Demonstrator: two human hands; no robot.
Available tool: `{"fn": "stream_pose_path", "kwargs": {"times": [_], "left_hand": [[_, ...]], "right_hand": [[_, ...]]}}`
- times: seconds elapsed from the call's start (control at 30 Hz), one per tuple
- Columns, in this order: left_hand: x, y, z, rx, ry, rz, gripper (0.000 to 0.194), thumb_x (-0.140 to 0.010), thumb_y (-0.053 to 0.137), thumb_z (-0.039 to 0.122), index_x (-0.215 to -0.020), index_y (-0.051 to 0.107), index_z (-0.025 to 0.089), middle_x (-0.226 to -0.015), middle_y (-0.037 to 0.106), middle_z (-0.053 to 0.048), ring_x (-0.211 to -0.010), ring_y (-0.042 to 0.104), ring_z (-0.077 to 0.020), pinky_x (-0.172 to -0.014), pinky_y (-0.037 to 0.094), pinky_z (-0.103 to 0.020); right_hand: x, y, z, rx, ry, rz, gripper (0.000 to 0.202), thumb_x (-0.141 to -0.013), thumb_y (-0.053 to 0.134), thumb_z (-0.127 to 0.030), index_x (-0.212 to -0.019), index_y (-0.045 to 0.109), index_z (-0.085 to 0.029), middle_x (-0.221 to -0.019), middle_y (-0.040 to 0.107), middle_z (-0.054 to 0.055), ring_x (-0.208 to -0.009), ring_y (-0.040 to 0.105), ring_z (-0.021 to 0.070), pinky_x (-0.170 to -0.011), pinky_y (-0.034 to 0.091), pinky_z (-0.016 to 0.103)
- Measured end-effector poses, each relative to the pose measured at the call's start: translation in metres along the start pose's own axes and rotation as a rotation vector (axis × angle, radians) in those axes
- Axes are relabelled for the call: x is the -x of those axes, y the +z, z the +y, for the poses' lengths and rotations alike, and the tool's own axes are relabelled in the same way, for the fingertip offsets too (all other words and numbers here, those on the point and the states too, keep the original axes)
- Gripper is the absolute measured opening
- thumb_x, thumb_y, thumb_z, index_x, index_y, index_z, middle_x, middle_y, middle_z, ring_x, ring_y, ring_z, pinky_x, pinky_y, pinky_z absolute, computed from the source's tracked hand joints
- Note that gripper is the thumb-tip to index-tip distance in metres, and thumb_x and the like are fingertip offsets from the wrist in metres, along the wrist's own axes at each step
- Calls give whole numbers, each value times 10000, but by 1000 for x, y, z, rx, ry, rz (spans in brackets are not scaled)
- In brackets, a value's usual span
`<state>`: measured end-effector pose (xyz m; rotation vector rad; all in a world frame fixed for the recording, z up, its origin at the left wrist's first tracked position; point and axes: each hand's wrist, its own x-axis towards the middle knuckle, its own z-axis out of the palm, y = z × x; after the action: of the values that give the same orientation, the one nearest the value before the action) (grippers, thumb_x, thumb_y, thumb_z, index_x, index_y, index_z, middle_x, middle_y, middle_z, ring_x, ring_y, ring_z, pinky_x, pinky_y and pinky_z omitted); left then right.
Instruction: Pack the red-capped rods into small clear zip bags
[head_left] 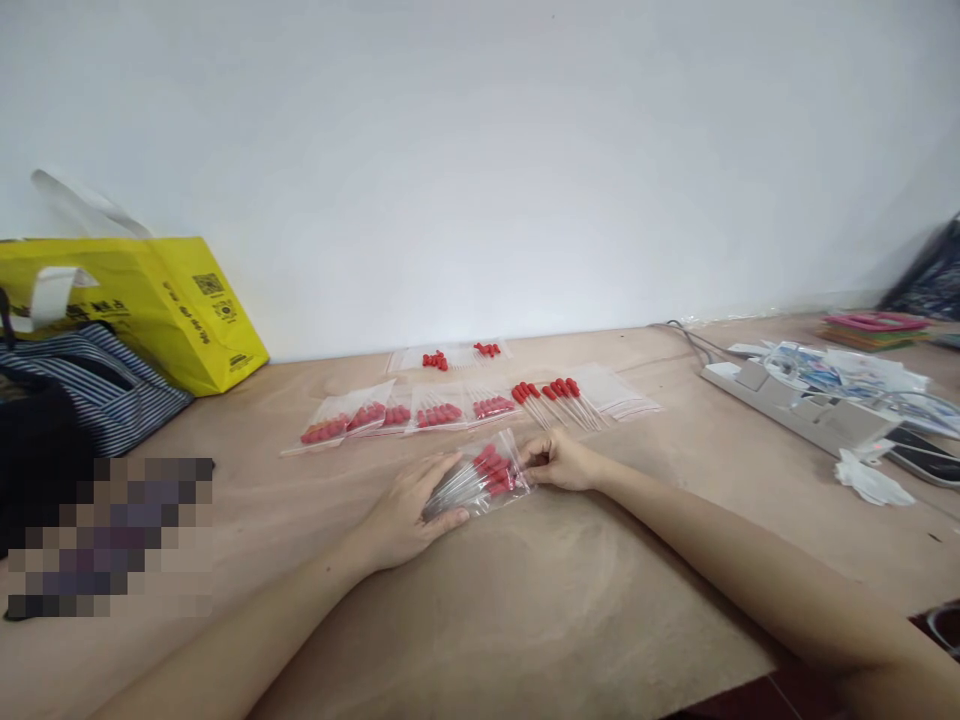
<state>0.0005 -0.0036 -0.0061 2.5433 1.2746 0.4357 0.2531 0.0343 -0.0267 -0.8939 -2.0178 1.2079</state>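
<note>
A clear plastic bag (480,478) of red-tipped sticks lies near the middle of the table, its red tips toward the right. My left hand (415,508) holds its left end, thumb below and fingers above. At the bag's right edge, my right hand (551,462) pinches the plastic between thumb and fingers. Just behind, loose red-tipped sticks (559,403) lie fanned out beside flat clear bags (619,390). A row of filled bags (439,412) runs to the left of them. Farther back, two more groups of red tips (435,360) rest on clear plastic near the wall.
A yellow bag (187,310) and a striped bag (135,385) stand at the left, near a pixelated patch. On the right are a white power strip (802,410), plastic packets (832,370), a phone (926,455) and crumpled white tissue (874,480).
</note>
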Motion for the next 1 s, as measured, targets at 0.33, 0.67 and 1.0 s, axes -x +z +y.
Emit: {"fn": "stream_pose_path", "kwargs": {"times": [0.33,0.67,1.0], "left_hand": [[0,-1,0,-28,-19,-29,607,-796,468,499,-1299,320,194,-1339,369,-95,-1218,330,-281,-984,296,-437],[0,1,-2,-54,-5,-45,606,-814,451,494,-1314,299,187,-1355,340,-106,-1235,304,-272,-983,298,-442],[-39,-19,-37,-265,428,-48,406,-821,526,394,-1212,462,306,-1288,449,-32,-1216,338,-258,-1000,245,-484]], "right_hand": [[-1,4,0,-74,30,-41,220,-621,676,-325,-725,623,-139,-639,591,-4,-521,484,75,-518,398,196],[2,4,0,68,-66,-74,265,-763,547,-346,-899,652,-144,-846,639,42,-696,551,124,-647,436,244],[16,-14,4,611,-188,241,302,-717,556,-184,-1018,584,-177,-935,568,70,-680,533,127,-569,439,245]]}}
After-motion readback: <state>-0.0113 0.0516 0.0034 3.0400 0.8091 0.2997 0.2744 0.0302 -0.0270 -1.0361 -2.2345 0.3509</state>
